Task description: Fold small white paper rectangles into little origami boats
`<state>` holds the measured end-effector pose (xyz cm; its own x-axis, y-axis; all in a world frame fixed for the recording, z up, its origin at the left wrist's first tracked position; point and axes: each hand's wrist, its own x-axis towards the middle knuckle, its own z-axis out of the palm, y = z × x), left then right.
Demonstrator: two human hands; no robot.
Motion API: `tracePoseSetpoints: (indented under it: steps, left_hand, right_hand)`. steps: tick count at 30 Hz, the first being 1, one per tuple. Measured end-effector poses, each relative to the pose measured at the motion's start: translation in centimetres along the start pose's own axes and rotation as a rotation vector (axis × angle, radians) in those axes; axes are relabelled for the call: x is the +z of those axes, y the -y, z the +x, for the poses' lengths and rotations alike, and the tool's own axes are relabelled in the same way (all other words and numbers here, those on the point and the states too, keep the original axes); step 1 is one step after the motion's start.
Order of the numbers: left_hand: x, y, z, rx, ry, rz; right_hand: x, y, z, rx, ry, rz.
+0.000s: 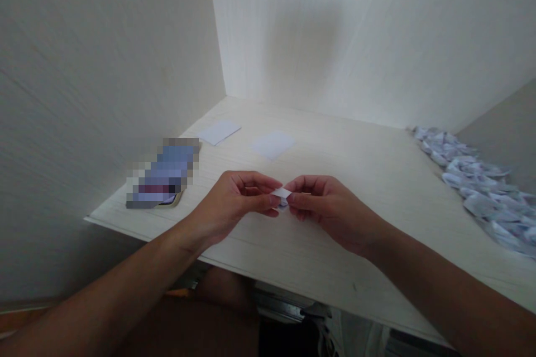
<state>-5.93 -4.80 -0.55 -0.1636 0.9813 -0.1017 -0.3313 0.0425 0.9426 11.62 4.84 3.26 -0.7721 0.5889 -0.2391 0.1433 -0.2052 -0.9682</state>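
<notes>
Two hands met above the near middle of a pale wood-grain surface [355, 178], and between them they pinched one small folded piece of white paper [281, 195]. The left hand [234, 201] was closed on the paper's left end, thumb on top and fingers curled beneath; the right hand [326, 209] was closed on the right end in the same manner. The fingertips of the two hands were nearly touching, and most of the paper was hidden between them, so its exact fold could not be told. The paper was held just above the surface, not lying on it.

Farther back on the surface lay two flat white paper sheets: one sheet [219, 131] near the left wall, the other sheet [272, 144] just right of it, the two apart. A pixelated bluish object [165, 175] rested near the left edge, beside the left forearm. Along the right edge a heap of folded white paper pieces [477, 184] stretched from the back toward the near side, well apart from the hands. Pale walls [104, 67] enclosed the surface at left and rear.
</notes>
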Motion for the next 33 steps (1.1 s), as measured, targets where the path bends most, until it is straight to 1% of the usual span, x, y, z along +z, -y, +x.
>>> tracePoseSetpoints:
  steps: [3,6,10,14,17,21,23,28,33]
  left_hand:
    - [0.3,0.0,0.1,0.023,-0.017,0.019]
    - [0.5,0.1,0.3,0.047,-0.04,0.023]
    - [0.4,0.0,0.5,0.02,-0.029,0.042]
    - [0.4,0.0,0.6,-0.001,-0.059,0.073]
    - [0.7,0.1,0.6,0.03,-0.098,0.085]
    - [1.0,0.2,0.6,0.12,-0.121,0.144]
    - [1.3,0.2,0.6,0.144,-0.148,0.187]
    - [2.4,-0.2,0.9,0.145,-0.236,0.25]
    - [3.3,-0.1,1.2,0.2,-0.32,0.288]
  right_hand:
    - [0.3,0.0,-0.1,-0.053,-0.062,-0.107]
    - [0.3,-0.1,-0.1,-0.087,-0.117,-0.16]
    - [-0.1,-0.2,0.2,-0.088,-0.104,-0.132]
    - [-0.3,-0.3,0.2,-0.102,-0.088,-0.118]
    - [-0.2,-0.3,0.2,-0.119,-0.12,-0.178]
    - [0.1,-0.3,0.2,-0.163,-0.162,-0.258]
    - [0.2,-0.5,0.3,-0.179,-0.192,-0.286]
    - [0.2,-0.9,0.6,-0.234,-0.277,-0.354]
    - [0.1,-1.1,0.6,-0.303,-0.353,-0.423]
